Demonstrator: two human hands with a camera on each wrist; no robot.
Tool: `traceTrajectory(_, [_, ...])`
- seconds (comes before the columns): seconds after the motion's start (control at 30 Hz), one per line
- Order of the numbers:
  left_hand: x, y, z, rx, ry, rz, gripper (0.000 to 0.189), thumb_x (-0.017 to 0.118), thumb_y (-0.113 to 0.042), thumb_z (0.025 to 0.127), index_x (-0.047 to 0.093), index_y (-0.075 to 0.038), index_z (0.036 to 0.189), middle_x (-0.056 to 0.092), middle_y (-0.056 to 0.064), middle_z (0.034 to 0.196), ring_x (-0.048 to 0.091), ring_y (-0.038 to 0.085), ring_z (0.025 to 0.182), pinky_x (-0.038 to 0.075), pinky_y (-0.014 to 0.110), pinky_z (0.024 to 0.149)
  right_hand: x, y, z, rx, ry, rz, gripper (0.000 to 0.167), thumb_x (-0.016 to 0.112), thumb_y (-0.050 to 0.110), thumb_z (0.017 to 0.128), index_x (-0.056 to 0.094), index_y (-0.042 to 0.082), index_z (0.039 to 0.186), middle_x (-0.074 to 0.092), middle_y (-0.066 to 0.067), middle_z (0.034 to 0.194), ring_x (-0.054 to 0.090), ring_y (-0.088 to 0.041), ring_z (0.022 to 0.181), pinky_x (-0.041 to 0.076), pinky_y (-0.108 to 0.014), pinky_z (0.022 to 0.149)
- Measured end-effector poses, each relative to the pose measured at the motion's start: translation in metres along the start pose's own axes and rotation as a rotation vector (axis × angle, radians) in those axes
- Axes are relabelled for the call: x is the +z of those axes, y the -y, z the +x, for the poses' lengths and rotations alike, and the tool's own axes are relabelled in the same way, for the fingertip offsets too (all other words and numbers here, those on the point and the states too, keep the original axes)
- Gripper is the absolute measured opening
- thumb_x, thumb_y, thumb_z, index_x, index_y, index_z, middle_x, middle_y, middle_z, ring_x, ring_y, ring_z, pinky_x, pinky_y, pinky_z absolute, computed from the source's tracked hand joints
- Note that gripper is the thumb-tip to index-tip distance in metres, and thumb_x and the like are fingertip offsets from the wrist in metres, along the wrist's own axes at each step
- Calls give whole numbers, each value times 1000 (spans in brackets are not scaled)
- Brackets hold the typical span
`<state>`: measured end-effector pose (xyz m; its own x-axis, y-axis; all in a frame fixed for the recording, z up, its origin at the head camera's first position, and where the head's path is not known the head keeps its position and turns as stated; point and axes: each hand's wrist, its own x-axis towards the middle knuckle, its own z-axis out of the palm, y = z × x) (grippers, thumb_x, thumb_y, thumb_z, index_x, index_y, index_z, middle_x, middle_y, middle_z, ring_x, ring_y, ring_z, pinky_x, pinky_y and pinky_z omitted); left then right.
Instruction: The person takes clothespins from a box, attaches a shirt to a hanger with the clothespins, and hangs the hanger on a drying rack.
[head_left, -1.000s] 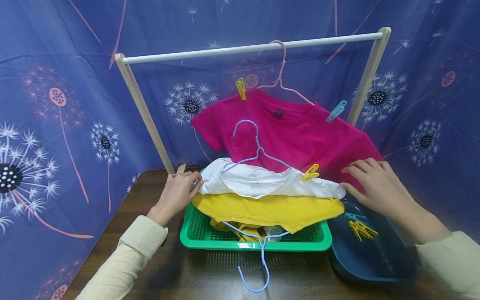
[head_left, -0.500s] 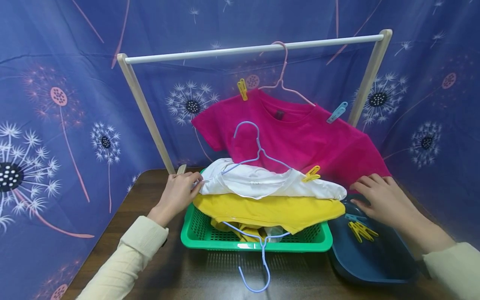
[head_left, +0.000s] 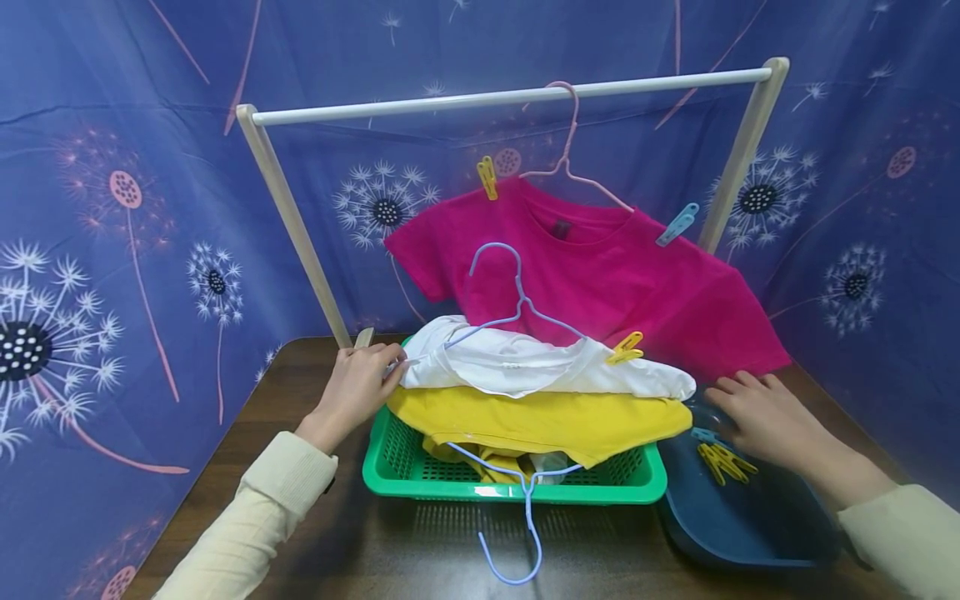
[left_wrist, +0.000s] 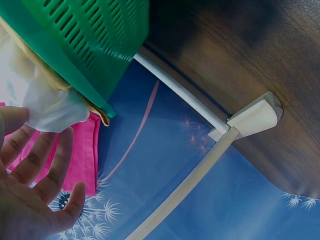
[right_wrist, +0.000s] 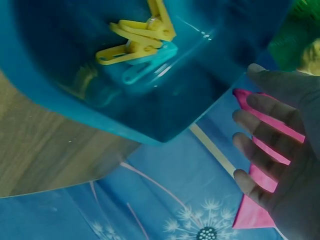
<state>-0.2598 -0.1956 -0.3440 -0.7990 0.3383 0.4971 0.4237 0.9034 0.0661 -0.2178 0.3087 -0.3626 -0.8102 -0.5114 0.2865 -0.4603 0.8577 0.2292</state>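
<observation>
A white fabric T-shirt (head_left: 510, 371) lies over the green perforated plastic basket (head_left: 615, 493). At the basket's left end, the left hand (head_left: 358, 385) seems to pinch the shirt's sleeve, though the grip is partly hidden. Right of the basket, the right hand (head_left: 772, 423), fingers loosely bent and apart, holds nothing near a dark-blue rounded plastic tub (head_left: 757, 529).

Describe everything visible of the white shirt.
The white shirt, rumpled soft-looking cloth, has a wide neckline with a faint inside mark. It lies over the green basket, touching the yellow garment. A purple hanger sits in its neckline; a yellow clothespin is on one shoulder. The left hand pinches one end.
</observation>
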Motion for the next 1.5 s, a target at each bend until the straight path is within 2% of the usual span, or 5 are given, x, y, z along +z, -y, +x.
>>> traceTrajectory(0.2, [1, 0, 0, 3, -9, 5, 10, 60, -23, 88, 65, -16, 91, 66, -1, 77, 59, 19, 66, 40, 48, 74, 9, -2, -6, 8, 75, -5, 47, 86, 22, 54, 67, 9, 94, 65, -5, 84, 56, -28, 83, 43, -45, 66])
traceTrajectory(0.5, [0, -1, 0, 5, -17, 7, 8, 60, -22, 87, 65, -15, 89, 64, -1, 75, 59, 18, 64, 39, 46, 69, 21, -3, -10, 33, 225, 14, 46, 84, 28, 56, 69, 9, 95, 68, -10, 92, 58, -39, 91, 39, -62, 78])
traceTrajectory(0.83, [0, -2, -1, -5, -7, 0, 9, 60, -22, 88, 65, -16, 89, 65, -1, 76, 60, 22, 67, 39, 45, 70, 37, -11, -19, -12, 225, 8, 42, 86, 31, 52, 69, 12, 85, 61, 3, 74, 51, -19, 69, 43, -46, 63])
traceTrajectory(1.1, [0, -2, -1, -8, 1, 7, 9, 60, -23, 88, 65, -16, 90, 65, -1, 77, 60, 21, 67, 39, 45, 70, 46, -13, -24, -21, 233, 4, 25, 84, 24, 56, 65, 19, 71, 55, 8, 68, 44, -15, 65, 34, -36, 58])
traceTrajectory(1.5, [-1, -2, -1, -9, 8, 5, 10, 59, -23, 88, 66, -16, 90, 64, -1, 75, 58, 20, 65, 38, 44, 71, 51, -13, -27, -26, 228, -35, 31, 86, 30, 49, 62, 18, 64, 49, 7, 64, 41, -17, 66, 32, -38, 60])
